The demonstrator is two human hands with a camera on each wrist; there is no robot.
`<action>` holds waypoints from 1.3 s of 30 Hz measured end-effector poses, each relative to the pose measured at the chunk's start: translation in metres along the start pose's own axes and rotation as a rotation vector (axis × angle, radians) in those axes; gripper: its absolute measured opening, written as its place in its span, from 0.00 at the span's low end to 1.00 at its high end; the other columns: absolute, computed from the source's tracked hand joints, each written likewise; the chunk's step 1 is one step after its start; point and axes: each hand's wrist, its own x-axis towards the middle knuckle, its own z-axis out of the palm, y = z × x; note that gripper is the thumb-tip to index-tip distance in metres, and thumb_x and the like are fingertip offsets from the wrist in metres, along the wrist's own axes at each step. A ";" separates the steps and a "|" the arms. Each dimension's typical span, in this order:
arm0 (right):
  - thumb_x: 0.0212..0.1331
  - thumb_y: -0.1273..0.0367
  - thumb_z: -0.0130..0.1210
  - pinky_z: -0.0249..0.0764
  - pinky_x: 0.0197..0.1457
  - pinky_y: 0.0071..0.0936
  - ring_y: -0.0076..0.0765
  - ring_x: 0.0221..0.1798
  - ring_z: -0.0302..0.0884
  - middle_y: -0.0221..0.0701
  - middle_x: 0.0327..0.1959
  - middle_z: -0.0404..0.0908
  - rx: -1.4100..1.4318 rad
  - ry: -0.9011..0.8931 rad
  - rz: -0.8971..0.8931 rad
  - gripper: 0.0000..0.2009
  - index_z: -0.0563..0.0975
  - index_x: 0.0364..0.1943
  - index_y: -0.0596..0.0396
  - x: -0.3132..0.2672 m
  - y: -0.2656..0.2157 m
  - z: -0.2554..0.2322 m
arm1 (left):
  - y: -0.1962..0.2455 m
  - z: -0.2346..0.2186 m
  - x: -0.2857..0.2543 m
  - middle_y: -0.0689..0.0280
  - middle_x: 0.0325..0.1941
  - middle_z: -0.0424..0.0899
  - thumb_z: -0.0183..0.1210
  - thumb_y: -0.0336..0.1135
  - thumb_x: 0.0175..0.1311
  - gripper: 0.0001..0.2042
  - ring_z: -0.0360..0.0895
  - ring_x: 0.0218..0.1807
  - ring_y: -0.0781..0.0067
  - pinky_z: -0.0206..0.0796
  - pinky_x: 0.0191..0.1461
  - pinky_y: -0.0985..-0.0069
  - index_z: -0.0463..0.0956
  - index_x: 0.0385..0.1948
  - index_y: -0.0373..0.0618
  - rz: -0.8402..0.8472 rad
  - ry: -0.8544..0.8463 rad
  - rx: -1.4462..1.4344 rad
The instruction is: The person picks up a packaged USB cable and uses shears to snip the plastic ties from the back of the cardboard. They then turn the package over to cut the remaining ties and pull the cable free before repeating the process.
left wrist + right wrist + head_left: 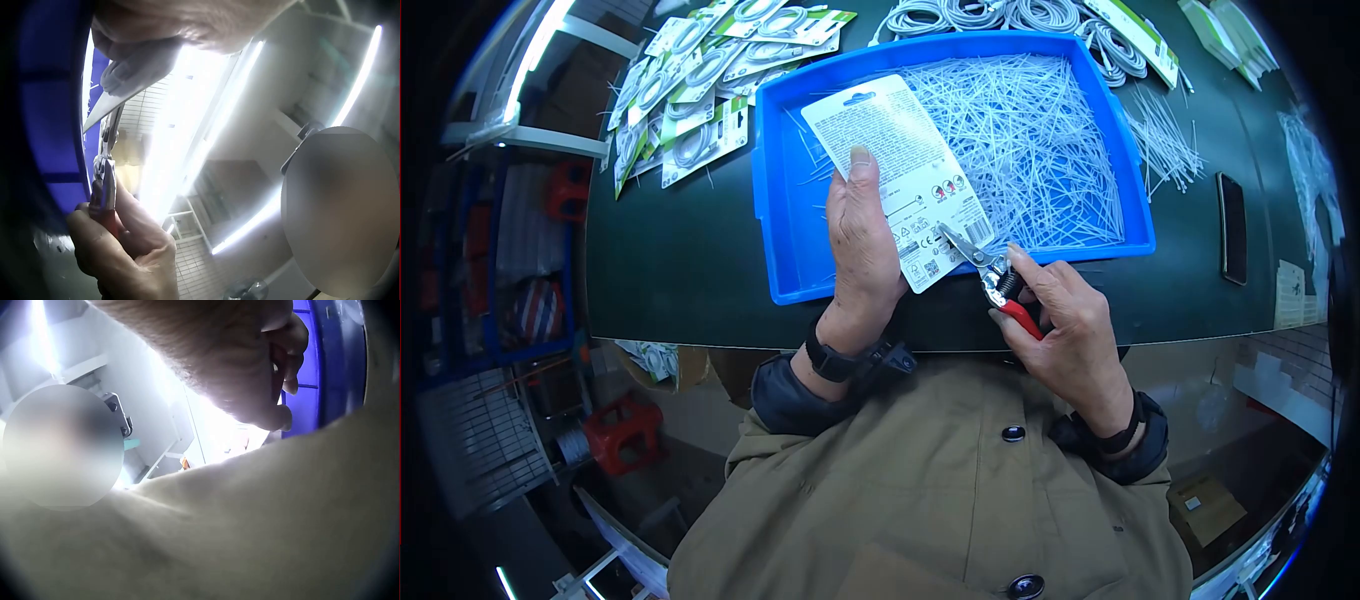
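My left hand (862,240) holds a white printed packaging card (890,125) over the blue tray (766,225), its thumb lying across the printed face. The card has a green top edge with a hanging slot, and a barcode near the bottom. In my right hand (1072,325) I grip pruning snips (1000,284) with a red handle and a spring. Their blades overlap the card's lower part in the head view. From the left wrist, the snips (107,159) point up at the edge of the card (144,69). The right wrist view mostly hides the snips behind the hand.
Thin white cable ties (1030,140) fill much of the tray, with more ties (1168,140) on the dark green table (670,270). Carded white cables (690,90) lie in a pile at the left. Coiled cables (985,14) sit behind the tray, a phone (1232,228) at the right.
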 end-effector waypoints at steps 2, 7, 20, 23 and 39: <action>0.52 0.73 0.73 0.78 0.34 0.37 0.40 0.30 0.80 0.38 0.34 0.79 0.032 0.011 0.010 0.32 0.78 0.66 0.56 -0.001 0.002 0.002 | 0.000 0.001 -0.001 0.49 0.53 0.87 0.42 0.54 0.85 0.28 0.91 0.47 0.60 0.87 0.49 0.67 0.71 0.62 0.33 0.014 -0.018 0.004; 0.51 0.74 0.75 0.78 0.33 0.33 0.35 0.30 0.80 0.36 0.34 0.79 0.109 0.001 0.026 0.34 0.78 0.67 0.55 -0.003 0.002 0.000 | 0.014 0.000 -0.002 0.50 0.59 0.84 0.49 0.47 0.84 0.23 0.88 0.52 0.64 0.84 0.54 0.69 0.70 0.63 0.34 0.044 -0.088 -0.004; 0.44 0.76 0.76 0.77 0.38 0.28 0.31 0.34 0.76 0.33 0.38 0.81 0.160 0.088 -0.154 0.38 0.79 0.67 0.53 0.022 -0.011 -0.025 | 0.097 -0.031 0.000 0.62 0.49 0.85 0.48 0.45 0.85 0.16 0.81 0.52 0.65 0.70 0.63 0.61 0.76 0.52 0.40 0.023 0.153 -0.175; 0.43 0.75 0.76 0.77 0.38 0.28 0.31 0.34 0.77 0.33 0.37 0.81 0.170 0.014 -0.206 0.38 0.79 0.67 0.52 0.027 -0.019 -0.023 | 0.059 -0.097 0.036 0.70 0.31 0.74 0.41 0.52 0.87 0.22 0.69 0.36 0.74 0.66 0.49 0.69 0.74 0.38 0.46 0.020 -0.824 -0.685; 0.42 0.78 0.75 0.75 0.41 0.35 0.40 0.36 0.77 0.36 0.38 0.78 0.060 -0.262 -0.305 0.40 0.77 0.69 0.49 0.042 -0.051 -0.009 | 0.057 -0.070 0.037 0.69 0.25 0.71 0.27 0.65 0.85 0.34 0.67 0.30 0.72 0.68 0.40 0.69 0.72 0.27 0.50 -0.033 -0.978 -0.637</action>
